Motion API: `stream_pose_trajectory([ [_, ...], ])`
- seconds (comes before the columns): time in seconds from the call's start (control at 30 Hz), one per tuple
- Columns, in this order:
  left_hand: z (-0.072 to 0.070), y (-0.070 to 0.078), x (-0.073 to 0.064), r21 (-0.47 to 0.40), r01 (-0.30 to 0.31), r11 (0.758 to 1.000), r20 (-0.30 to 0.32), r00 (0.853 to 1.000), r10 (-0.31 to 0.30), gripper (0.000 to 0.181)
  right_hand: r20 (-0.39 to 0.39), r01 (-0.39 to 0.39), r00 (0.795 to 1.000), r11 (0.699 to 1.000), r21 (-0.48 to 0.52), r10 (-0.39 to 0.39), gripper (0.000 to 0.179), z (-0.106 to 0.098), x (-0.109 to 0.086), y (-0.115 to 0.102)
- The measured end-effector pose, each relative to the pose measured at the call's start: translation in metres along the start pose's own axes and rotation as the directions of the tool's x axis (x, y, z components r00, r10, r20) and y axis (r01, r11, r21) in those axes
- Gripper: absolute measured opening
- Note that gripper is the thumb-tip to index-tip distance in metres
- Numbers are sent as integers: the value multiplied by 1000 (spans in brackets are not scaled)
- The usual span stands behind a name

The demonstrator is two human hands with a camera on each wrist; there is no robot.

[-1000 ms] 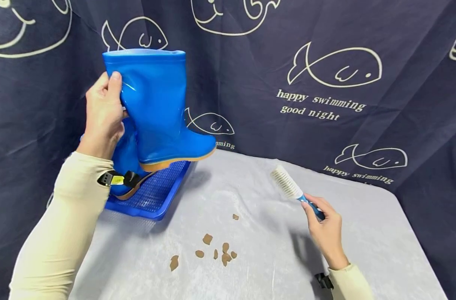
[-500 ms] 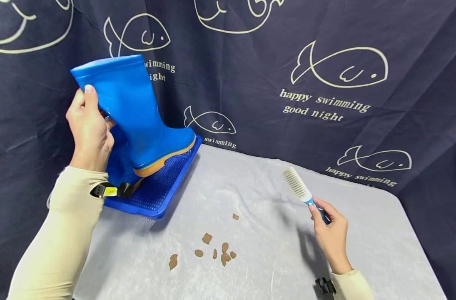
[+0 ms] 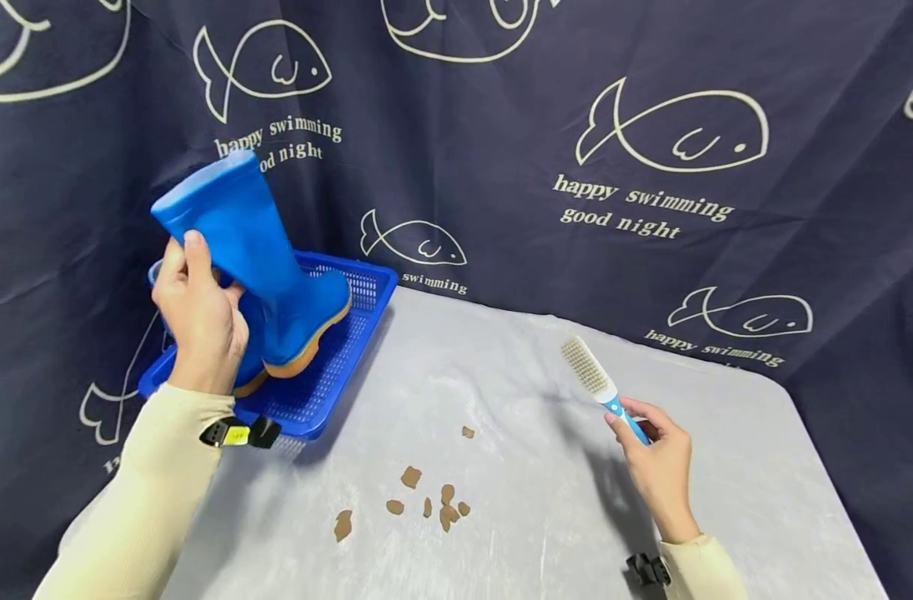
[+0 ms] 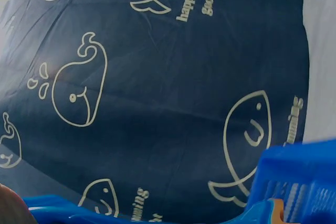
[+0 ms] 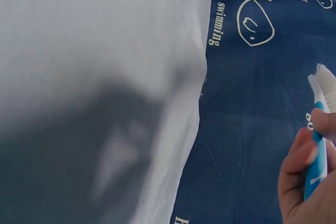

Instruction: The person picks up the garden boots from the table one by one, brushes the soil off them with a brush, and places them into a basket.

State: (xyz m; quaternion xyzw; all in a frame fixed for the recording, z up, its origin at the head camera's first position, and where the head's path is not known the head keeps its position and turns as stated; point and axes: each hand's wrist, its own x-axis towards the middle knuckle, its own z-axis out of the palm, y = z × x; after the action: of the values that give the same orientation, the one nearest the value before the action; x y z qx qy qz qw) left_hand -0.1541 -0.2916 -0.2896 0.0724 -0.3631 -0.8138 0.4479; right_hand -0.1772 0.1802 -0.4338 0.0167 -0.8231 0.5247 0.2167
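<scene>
My left hand (image 3: 204,321) grips a blue rubber boot (image 3: 234,225) by the back of its shaft, thumb on the near side. The boot leans back with its toe to the right, its orange-tan sole low inside the blue plastic basket (image 3: 328,392). Behind the hand and partly hidden, a second blue boot (image 3: 252,333) sits in the same basket. At the right, my right hand (image 3: 662,467) holds a scrubbing brush (image 3: 587,367) by its blue handle above the table, white bristles facing up and toward me. In the right wrist view the fingers curl round the brush handle (image 5: 316,166).
Several brown flakes (image 3: 447,508) lie on the light grey tablecloth (image 3: 516,500) near the middle front. A dark blue curtain (image 3: 501,167) with fish drawings hangs right behind the table. The basket stands at the table's left back.
My left hand has lowered the boot leftward and down into the basket, tilting its shaft back. My right hand with the brush has shifted slightly right and down.
</scene>
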Motion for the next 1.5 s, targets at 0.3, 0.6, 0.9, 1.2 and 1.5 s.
stream_pose_trajectory([
  [0.3,-31,-12,-17,-19,17,1000,-56,998,-18,21,-144,24,989,990,-140,-45,21,10,12,32],
  [0.6,-63,-15,-41,309,-53,950,1,998,56,21,-101,-28,995,963,-270,1,21,7,19,30],
  [0.9,-91,-9,-70,562,-195,804,124,981,151,46,25,-85,994,901,-426,105,29,5,19,44],
  [1.2,-74,2,-96,633,-509,583,382,861,336,55,157,-93,964,826,-557,215,33,-11,23,54],
  [1.5,-31,-7,-145,355,-798,487,586,596,549,29,259,-42,929,772,-634,263,34,-12,28,66],
])
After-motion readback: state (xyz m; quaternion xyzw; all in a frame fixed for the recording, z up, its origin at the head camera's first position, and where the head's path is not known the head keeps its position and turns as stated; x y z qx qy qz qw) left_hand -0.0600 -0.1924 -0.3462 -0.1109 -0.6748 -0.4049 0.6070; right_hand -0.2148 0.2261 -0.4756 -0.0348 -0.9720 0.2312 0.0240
